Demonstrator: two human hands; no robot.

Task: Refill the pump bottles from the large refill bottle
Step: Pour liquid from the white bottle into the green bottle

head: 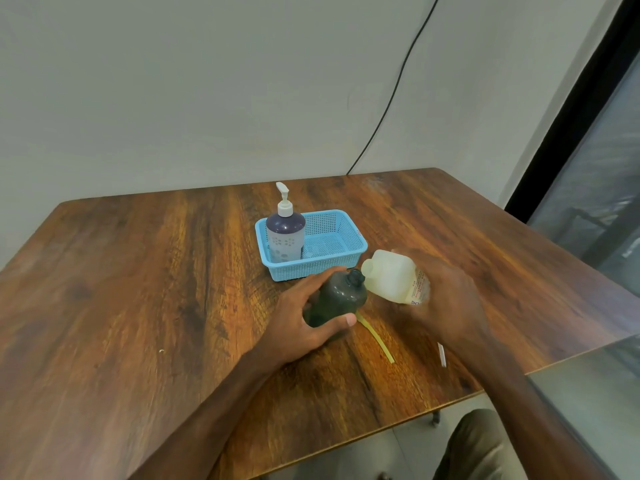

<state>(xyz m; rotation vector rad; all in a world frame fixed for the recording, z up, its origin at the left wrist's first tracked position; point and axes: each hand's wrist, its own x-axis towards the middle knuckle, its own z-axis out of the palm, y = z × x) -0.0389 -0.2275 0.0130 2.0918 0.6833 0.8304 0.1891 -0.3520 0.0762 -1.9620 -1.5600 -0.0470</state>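
Observation:
My left hand (304, 320) grips a dark, see-through bottle (341, 299) that stands on the wooden table with its pump off and its neck open. My right hand (446, 299) holds the pale yellowish refill bottle (391, 277) tilted to the left, its open mouth right beside the dark bottle's neck. A purple pump bottle (285, 235) with a white pump stands upright in the left end of a blue basket (346, 261) just behind.
A yellow strip (375, 337) and a small white piece (442, 355) lie on the table near my right forearm. The table's front right edge runs close by. A black cable hangs down the wall behind.

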